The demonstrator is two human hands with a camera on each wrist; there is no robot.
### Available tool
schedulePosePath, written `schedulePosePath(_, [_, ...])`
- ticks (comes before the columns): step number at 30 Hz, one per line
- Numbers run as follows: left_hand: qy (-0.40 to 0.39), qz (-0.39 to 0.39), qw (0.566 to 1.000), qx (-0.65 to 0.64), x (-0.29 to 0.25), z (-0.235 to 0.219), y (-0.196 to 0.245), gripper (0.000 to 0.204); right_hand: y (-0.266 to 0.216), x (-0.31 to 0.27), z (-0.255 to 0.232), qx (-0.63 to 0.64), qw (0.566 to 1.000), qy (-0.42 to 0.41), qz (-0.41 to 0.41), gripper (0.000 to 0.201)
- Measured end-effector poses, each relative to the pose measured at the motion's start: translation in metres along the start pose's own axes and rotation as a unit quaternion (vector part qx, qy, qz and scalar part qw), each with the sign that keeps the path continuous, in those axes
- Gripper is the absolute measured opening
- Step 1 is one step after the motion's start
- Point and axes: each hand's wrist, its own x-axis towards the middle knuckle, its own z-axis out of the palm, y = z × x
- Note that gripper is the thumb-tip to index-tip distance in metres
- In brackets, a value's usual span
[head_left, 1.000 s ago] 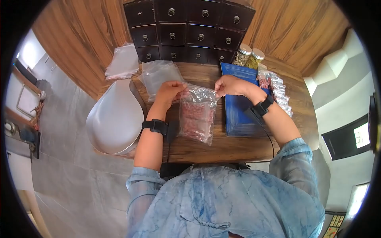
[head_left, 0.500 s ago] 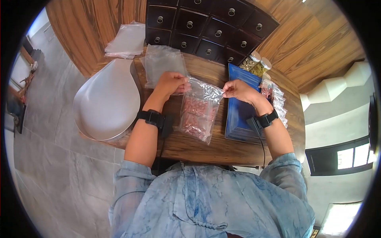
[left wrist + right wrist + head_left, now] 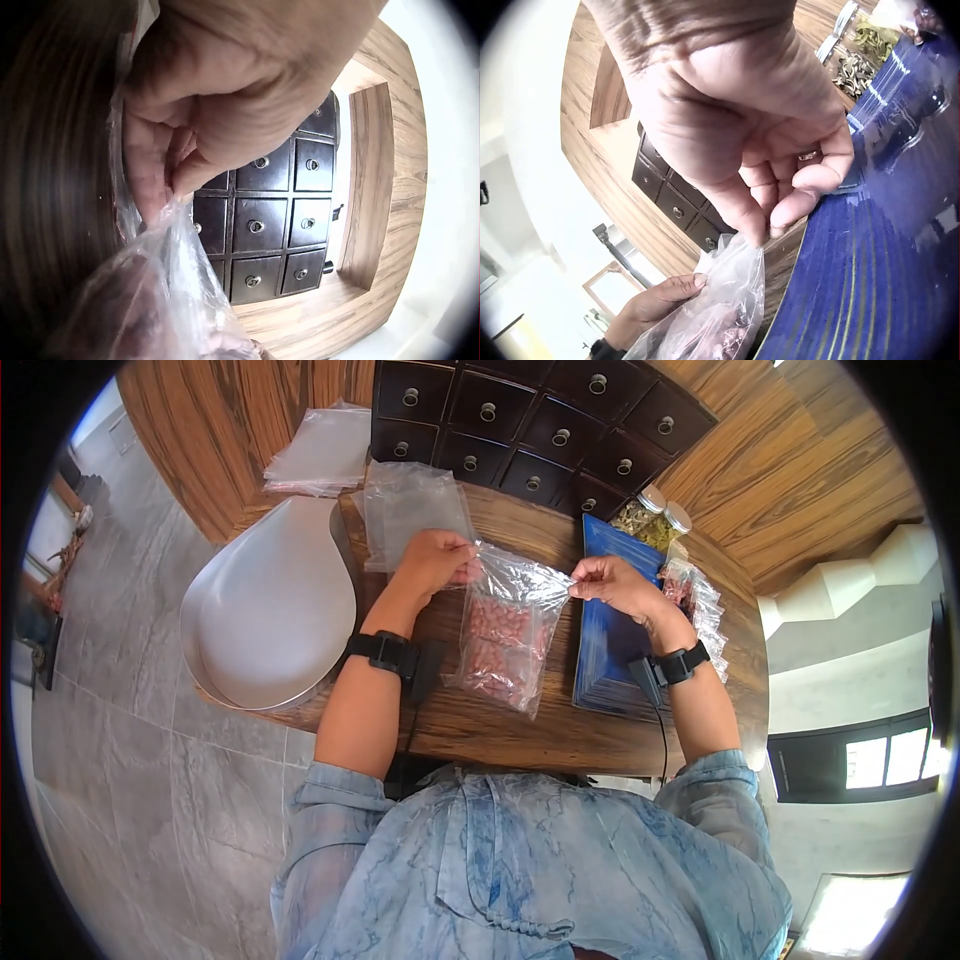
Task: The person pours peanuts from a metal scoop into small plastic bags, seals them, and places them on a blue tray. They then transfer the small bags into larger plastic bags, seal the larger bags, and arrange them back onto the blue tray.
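Currently, the left hand pinches one top corner of a clear bag while the right hand pinches the other. The bag, with reddish pieces in its lower part, is over a wooden table, between a teardrop-shaped tray and a blue stack. Flat clear bags lie just beyond the left hand.

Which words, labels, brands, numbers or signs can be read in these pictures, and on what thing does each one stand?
None can be read in any view.
Bag between the left hand and right hand: no text made out; glare covers part of it.
Drawers: ring handles, no lettering visible.
Blue stack: lines only, no letters visible.
Two jars and small packets: too small to tell whether any print is there.
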Motion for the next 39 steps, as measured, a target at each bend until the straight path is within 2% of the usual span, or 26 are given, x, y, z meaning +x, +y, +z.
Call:
schedulePosePath(5, [0.012,0.015,1.0,-0.009,-0.002,0.002,0.001,0.017,-0.007,0.0,0.001,-0.008,1.0,0.018,0.0,0.004])
schedulePosePath(11, [0.03,0.038,0.999,-0.012,-0.002,0.004,0.001,0.016,-0.01,0.007,0.0,-0.036,0.999,0.003,0.023,0.008])
schedulePosePath(17, [0.027,0.037,0.999,-0.005,-0.001,0.005,0.001,0.016,-0.013,0.031,0.004,-0.091,0.996,-0.023,-0.005,0.013])
schedulePosePath(26, [0.009,0.019,1.0,-0.008,-0.003,0.002,0.003,0.018,-0.021,0.053,0.008,-0.028,0.995,-0.091,0.011,0.02])
schedulePosePath(29, [0.008,0.006,1.0,-0.003,-0.002,0.003,0.003,0.018,-0.032,0.055,0.011,-0.017,0.994,-0.09,0.059,0.02])
schedulePosePath(32, [0.007,0.002,1.0,0.004,-0.002,0.005,0.004,0.018,-0.046,0.059,0.022,0.006,0.995,-0.082,0.057,0.014])
schedulePosePath(35, [0.005,0.007,1.0,0.004,-0.003,0.005,0.006,0.019,-0.044,0.072,0.031,0.066,0.99,-0.122,0.033,0.014])
schedulePosePath(39, [0.003,0.022,1.0,0.005,-0.007,0.004,0.008,0.019,-0.048,0.082,0.039,0.134,0.982,-0.128,0.034,0.012])
